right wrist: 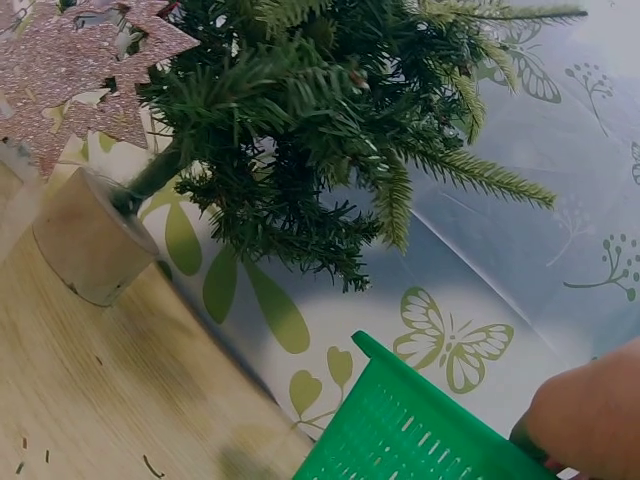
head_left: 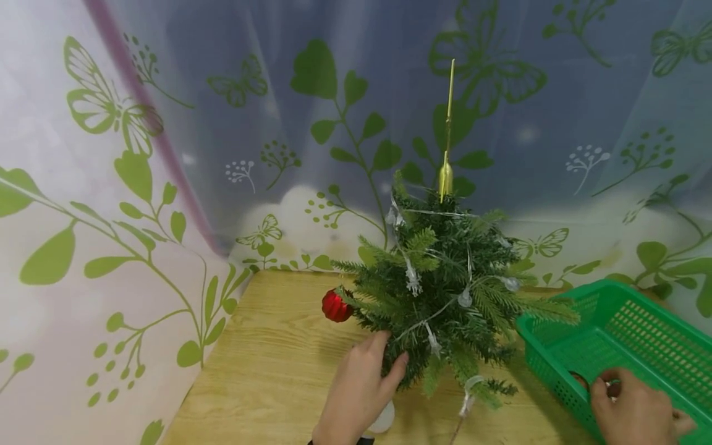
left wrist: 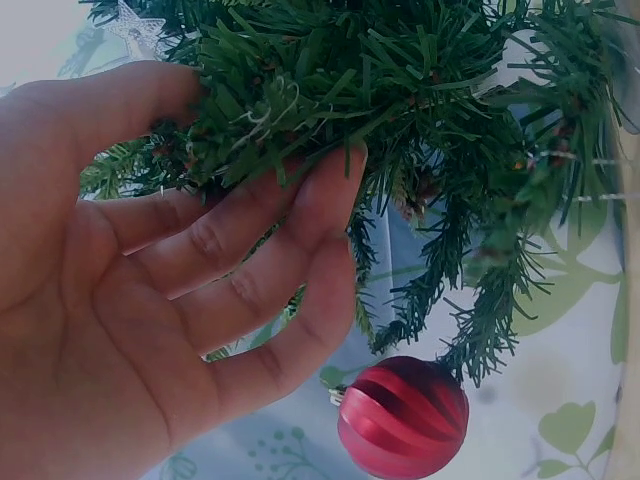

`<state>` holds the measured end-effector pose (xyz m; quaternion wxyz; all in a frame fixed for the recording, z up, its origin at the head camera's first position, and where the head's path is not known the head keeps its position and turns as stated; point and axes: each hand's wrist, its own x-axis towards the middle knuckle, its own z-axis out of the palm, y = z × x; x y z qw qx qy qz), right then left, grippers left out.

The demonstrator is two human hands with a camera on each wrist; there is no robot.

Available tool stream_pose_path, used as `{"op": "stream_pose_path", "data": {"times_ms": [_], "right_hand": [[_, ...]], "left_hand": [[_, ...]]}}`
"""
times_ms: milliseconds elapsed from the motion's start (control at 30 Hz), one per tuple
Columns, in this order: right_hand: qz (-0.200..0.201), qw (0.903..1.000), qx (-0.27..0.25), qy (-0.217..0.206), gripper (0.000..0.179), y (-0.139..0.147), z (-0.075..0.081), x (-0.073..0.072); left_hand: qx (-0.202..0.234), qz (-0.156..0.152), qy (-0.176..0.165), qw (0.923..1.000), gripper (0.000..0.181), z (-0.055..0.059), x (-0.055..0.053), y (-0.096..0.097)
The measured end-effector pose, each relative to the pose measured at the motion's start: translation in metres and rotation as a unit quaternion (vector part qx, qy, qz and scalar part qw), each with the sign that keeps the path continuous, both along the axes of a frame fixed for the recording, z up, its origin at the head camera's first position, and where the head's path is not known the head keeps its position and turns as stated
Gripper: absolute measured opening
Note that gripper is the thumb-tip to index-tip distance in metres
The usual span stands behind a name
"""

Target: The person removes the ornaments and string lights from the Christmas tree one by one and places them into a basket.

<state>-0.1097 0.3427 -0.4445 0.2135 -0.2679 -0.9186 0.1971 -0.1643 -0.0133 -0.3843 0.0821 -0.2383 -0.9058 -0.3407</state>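
Note:
A small artificial Christmas tree stands on the table, with a red ribbed bauble hanging at its left. My left hand holds a lower left branch, thumb above and curled fingers below. Over the green basket, my right hand pinches a small shiny reddish thing, mostly hidden by the fingers; its kind cannot be made out. A gold spire topper rises from the treetop. A string of clear lights winds round the branches. A pink glittery star-like ornament shows near the tree's wooden base.
The basket stands right of the tree, close to its branches. A leaf-and-butterfly patterned curtain hangs behind and left of the wood-grain table. A pale round thing lies partly hidden beside my left wrist. Needle scraps lie on the tabletop.

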Motion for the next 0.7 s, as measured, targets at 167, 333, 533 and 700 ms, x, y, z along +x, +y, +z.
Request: {"op": "stream_pose_path", "data": {"times_ms": [167,333,533,700], "right_hand": [[-0.044,0.9859,0.048,0.154,0.019,-0.015,-0.008,0.003],[-0.020,0.9660,0.079,0.245,0.025,-0.025,-0.015,0.003],[0.023,0.9749,0.074,0.209,0.012,-0.035,-0.019,0.003],[0.083,0.9565,0.105,0.259,0.011,-0.032,-0.025,0.001]], "left_hand": [[-0.002,-0.001,0.018,0.9998,0.038,-0.001,0.001,0.001],[-0.002,0.001,0.024,0.9997,0.038,-0.002,0.002,0.002],[0.000,-0.002,0.019,0.9998,0.038,-0.001,0.003,0.001],[0.000,-0.006,0.017,0.9998,0.038,-0.001,0.004,0.002]]}}
